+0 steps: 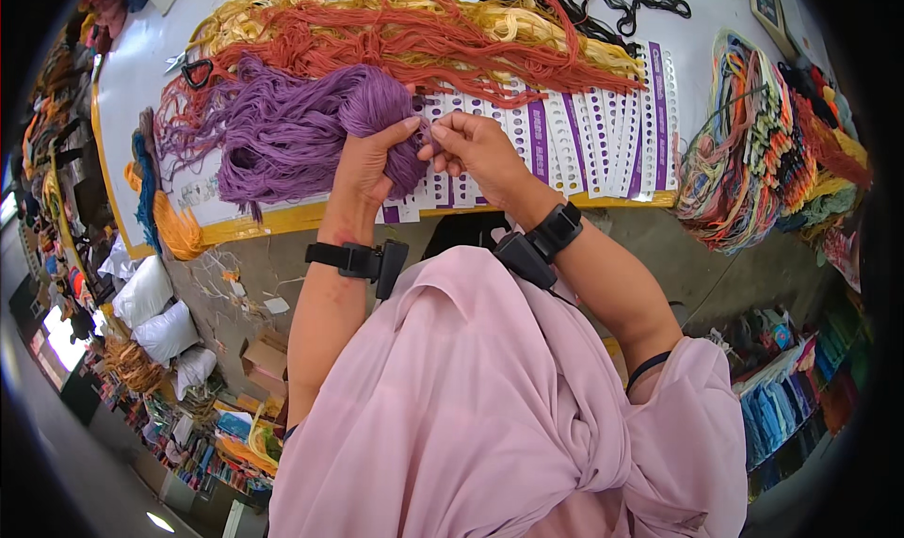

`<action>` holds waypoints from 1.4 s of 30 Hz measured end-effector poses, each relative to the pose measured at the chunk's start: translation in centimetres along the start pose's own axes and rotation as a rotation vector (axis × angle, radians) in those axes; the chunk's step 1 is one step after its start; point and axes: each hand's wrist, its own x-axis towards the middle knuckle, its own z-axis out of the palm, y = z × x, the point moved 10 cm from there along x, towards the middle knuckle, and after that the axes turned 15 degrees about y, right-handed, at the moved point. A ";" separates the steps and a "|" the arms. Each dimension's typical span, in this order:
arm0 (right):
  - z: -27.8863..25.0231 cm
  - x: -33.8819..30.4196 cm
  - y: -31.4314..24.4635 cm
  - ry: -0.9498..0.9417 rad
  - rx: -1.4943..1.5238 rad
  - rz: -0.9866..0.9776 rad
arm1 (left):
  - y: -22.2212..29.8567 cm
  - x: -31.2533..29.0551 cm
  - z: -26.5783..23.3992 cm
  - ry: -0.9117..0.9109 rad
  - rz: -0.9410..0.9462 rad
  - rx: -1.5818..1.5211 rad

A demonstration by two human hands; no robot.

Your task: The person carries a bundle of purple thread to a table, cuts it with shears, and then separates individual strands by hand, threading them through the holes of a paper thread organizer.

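Note:
A large skein of purple thread (278, 138) lies along the near part of the table, its right end bunched up into a rounded loop. My left hand (379, 152) is closed around that bunched end, thumb on top. Close beside it, my right hand (476, 152) pinches with thumb and forefinger at the edge of the purple bundle; what sits between those fingertips is too small to make out. White cards with punched holes and purple bands (574, 143) lie in an overlapping row to the right, partly under the hands.
Red-orange thread (377, 39) and yellow thread (273, 11) stretch behind the purple skein. Dark scissor handles (197, 72) poke out at left. Multicoloured thread bundles (739, 152) hang over the table's right edge. Orange thread (177, 225) hangs at the left corner. Black thread (621, 1) lies at the back.

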 end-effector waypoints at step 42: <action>-1.2 0.3 0.5 -0.034 0.071 -0.008 | 0.4 -1.2 0.0 -0.039 0.041 0.066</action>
